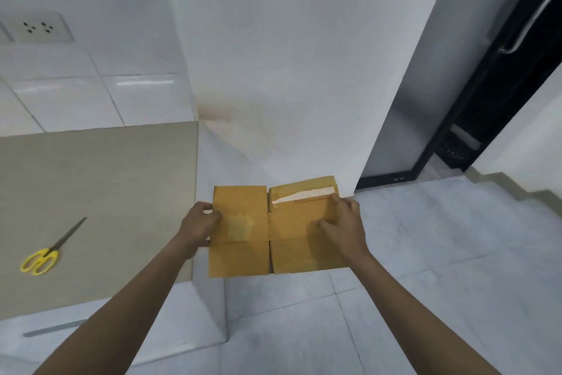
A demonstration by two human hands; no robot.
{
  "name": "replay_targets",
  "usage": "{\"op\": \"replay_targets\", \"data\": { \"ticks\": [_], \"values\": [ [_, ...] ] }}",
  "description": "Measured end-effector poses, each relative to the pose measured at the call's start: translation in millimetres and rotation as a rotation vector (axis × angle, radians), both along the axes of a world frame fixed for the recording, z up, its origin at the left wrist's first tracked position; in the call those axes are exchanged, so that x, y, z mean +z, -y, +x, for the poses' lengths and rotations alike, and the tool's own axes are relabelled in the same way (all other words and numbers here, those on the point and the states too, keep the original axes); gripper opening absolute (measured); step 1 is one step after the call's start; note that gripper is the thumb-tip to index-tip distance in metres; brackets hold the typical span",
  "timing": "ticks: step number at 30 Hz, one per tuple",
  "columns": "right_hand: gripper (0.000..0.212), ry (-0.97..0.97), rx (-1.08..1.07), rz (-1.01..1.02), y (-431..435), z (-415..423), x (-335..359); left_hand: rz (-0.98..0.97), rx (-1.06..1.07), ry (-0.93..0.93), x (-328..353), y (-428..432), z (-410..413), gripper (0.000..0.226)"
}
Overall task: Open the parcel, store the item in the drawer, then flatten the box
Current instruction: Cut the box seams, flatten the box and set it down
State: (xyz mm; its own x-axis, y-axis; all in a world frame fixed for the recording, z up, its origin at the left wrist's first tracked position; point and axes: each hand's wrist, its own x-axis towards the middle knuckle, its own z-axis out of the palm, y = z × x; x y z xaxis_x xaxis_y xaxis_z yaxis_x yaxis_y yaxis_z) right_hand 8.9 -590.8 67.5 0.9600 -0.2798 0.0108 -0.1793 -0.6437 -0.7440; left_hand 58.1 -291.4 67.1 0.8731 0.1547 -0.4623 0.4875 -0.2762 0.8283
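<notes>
Cardboard box, already collapsed into a nearly flat brown sheet, is held in the air between both hands, out past the right edge of the beige tabletop and above the pale tiled floor. Its panels and flaps lie side by side, split by a centre slit and a horizontal crease; a torn strip of tape runs along the upper right panel. No item or drawer shows, so the job looks to be in its last stage.

To finish the flattening well, I would press the creases fully down against a firm surface such as the tabletop, keeping the flaps aligned so none springs back, and smooth from the centre slit outward.

Left hand pinches the sheet's left edge, thumb on top and fingers curled round behind, narrowly closed on the cardboard. Right hand lies more open across the right panel, fingers spread on its face near the tape and thumb pressing lower, gripping the right edge.

Yellow-handled scissors lie closed on the tabletop, well apart from the box. A wall socket sits on the white tiles beyond.
</notes>
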Motion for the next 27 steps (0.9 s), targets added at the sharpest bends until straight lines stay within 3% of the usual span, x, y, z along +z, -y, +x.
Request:
{"op": "replay_targets", "data": {
  "ticks": [7,17,27],
  "values": [
    [0.068,-0.061,0.020,-0.028,56,56,-24,0.014,0.029,-0.042,-31,55,48,0.035],
    [0.064,-0.237,0.099,-0.035,79,183,-102,0.085,0.103,-0.209,-127,96,174,0.047],
    [0.058,-0.404,0.043,0.125,87,301,-206,0.135,0.115,-0.314,-232,108,283,0.040]
  ]
}}
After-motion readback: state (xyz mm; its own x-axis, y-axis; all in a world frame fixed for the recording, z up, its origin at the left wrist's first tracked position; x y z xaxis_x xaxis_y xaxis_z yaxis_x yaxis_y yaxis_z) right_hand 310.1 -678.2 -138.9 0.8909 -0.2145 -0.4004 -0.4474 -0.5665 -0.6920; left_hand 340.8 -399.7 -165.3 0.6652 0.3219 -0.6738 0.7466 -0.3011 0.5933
